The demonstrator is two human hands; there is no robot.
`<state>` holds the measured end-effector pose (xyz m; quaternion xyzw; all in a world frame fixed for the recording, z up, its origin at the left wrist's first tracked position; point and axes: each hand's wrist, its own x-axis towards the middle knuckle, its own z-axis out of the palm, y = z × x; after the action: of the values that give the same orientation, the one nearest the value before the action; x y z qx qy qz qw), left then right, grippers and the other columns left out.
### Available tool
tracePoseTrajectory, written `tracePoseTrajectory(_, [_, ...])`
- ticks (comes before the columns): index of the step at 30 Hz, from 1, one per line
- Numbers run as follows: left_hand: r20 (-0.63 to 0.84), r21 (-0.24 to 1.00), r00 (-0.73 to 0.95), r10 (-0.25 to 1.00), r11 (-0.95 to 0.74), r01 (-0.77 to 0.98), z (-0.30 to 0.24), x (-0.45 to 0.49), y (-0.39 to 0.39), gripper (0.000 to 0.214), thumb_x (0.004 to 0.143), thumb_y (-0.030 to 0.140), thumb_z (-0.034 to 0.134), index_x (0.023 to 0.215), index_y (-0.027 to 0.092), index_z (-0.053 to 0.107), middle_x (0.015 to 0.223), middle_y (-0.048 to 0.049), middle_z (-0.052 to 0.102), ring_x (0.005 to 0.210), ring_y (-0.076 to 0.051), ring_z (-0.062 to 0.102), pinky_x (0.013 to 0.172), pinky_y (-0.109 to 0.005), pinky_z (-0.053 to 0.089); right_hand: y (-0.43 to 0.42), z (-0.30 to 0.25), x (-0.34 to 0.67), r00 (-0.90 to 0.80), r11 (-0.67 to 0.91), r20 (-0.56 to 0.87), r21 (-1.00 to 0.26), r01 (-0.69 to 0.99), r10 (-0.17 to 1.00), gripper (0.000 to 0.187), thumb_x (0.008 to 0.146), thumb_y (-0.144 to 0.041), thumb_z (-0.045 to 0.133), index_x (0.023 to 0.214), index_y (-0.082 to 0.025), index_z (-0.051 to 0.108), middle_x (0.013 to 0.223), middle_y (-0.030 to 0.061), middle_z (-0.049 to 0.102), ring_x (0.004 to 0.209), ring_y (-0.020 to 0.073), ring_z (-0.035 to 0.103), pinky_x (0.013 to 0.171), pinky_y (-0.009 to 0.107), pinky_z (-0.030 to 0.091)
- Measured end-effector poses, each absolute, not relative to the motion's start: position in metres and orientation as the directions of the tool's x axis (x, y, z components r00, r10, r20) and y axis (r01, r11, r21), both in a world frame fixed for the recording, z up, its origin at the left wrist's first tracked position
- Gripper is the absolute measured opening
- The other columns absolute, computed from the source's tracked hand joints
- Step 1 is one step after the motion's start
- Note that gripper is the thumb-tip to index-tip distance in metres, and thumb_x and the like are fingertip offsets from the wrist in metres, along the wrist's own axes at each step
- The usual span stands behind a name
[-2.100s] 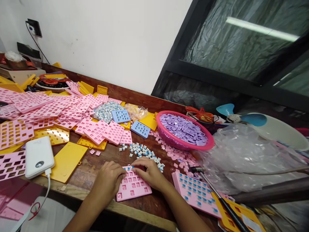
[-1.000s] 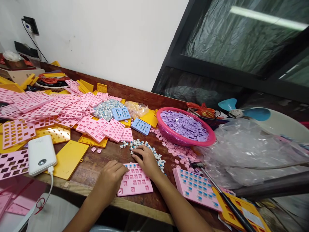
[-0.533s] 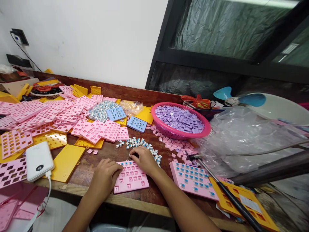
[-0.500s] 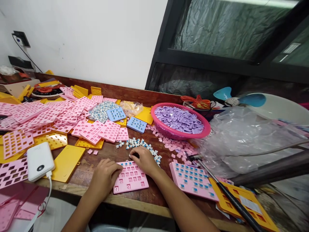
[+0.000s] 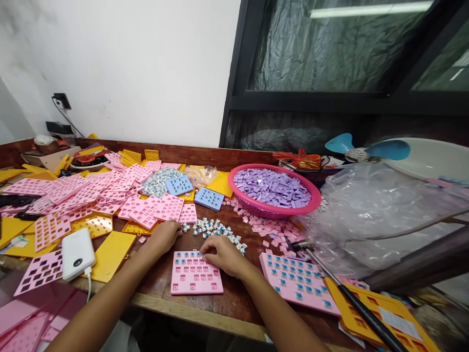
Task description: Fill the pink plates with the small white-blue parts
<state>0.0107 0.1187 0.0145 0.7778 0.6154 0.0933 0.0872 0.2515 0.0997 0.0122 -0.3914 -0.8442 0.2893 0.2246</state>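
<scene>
A pink keypad plate (image 5: 183, 287) with square sockets lies flat at the table's front. Blue-and-white key switches (image 5: 179, 259) sit in some of its upper sockets. My right hand (image 5: 223, 255) reaches over the plate's top edge, thumb and fingers closed on a key switch at the top row. Beyond the plate, my left hand (image 5: 166, 238) has its fingers curled at the left end of a loose heap of key switches (image 5: 218, 229); its fingertips are partly hidden. To the right lies a thicker pink plate (image 5: 293, 278) bearing several rows of switches.
Behind stands a pink basket (image 5: 234, 188) of purple pieces, with small pink squares (image 5: 271, 230) scattered before it. Stacked pink plates (image 5: 84, 190), yellow panels (image 5: 113, 254) and a white power bank (image 5: 77, 254) are leftward. A hammer (image 5: 348, 293) rests on the right.
My left hand has left the plate's left side and moved forward to the heap. My right hand has come back from the heap to the plate's top row. More switches show in the plate.
</scene>
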Motion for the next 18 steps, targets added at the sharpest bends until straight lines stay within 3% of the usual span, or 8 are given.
tracePoseTrajectory(6, [0.127,0.434,0.24,0.963,-0.271,0.859,0.029,0.011,0.094,0.012,0.084,0.017,0.06,0.091,0.017,0.071,0.088,-0.0039,0.074,0.082,-0.017,0.066,0.071,-0.025,0.043,0.098,0.016,0.254,-0.574,0.527,0.18,-0.672,0.521,0.799,0.024,0.075,-0.008,0.068,0.09,-0.022,0.08,0.091,0.0021,0.079,0.083,0.0199,0.071,0.077,0.029,0.051])
tracePoseTrajectory(9, [0.169,0.515,0.277,0.946,-0.324,0.794,0.036,0.022,0.067,0.007,0.086,0.021,0.062,0.086,0.018,0.069,0.084,-0.0026,0.071,0.078,-0.017,0.064,0.068,-0.025,0.042,0.098,0.016,0.255,-0.585,0.544,0.182,-0.649,0.533,0.79,0.023,0.077,-0.009,0.068,0.089,-0.024,0.079,0.089,0.001,0.079,0.08,0.0193,0.072,0.075,0.028,0.051])
tracePoseTrajectory(12, [0.188,0.484,0.301,0.935,-0.355,0.8,0.03,0.037,0.043,0.006,0.089,0.022,0.063,0.089,0.019,0.068,0.091,-0.0042,0.07,0.085,-0.019,0.064,0.072,-0.027,0.044,0.097,0.014,0.254,-0.613,0.588,0.196,-0.6,0.542,0.765,0.022,0.08,-0.009,0.067,0.088,-0.025,0.08,0.087,0.0001,0.079,0.08,0.0185,0.071,0.078,0.028,0.05])
tracePoseTrajectory(18, [0.117,0.362,0.222,0.968,-0.25,0.898,0.011,0.046,0.035,0.004,0.089,0.023,0.068,0.092,0.022,0.067,0.098,-0.004,0.068,0.095,-0.022,0.065,0.079,-0.03,0.045,0.097,0.0,0.25,-0.56,0.585,0.245,-0.568,0.578,0.791,0.014,0.084,-0.014,0.072,0.089,-0.025,0.079,0.087,0.0009,0.077,0.085,0.0192,0.068,0.081,0.03,0.047])
